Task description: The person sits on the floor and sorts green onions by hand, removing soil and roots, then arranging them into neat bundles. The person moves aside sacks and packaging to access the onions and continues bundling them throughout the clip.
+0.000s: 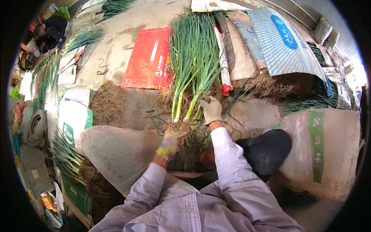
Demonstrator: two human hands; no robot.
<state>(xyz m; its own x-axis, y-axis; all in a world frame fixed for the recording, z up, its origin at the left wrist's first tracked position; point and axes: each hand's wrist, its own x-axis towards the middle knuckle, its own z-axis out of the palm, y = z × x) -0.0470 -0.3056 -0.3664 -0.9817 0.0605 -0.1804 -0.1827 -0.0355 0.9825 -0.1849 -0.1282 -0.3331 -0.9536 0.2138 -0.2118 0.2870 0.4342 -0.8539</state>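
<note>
Several long green onions point(184, 96) lie in front of me, with pale stems and bushy brown roots point(181, 127) toward me. My left hand point(170, 144), in a yellow patterned glove, is closed round their root end. My right hand point(211, 109), in an off-white knitted glove, is at the right side of the stems. Its fingers are curled on a stem or leaf base there, partly hidden by the glove. Beyond my hands, a thick pile of green onions point(193, 42) stretches away, its roots showing on both sides of the held stems.
A red sack point(148, 58) lies flat left of the pile. Blue-striped sacking point(284, 42) covers more rooted bundles at right. A root clump point(107, 103) and a white-green sack point(75, 116) are left of my knees. At far left, another person point(50, 33) bends down.
</note>
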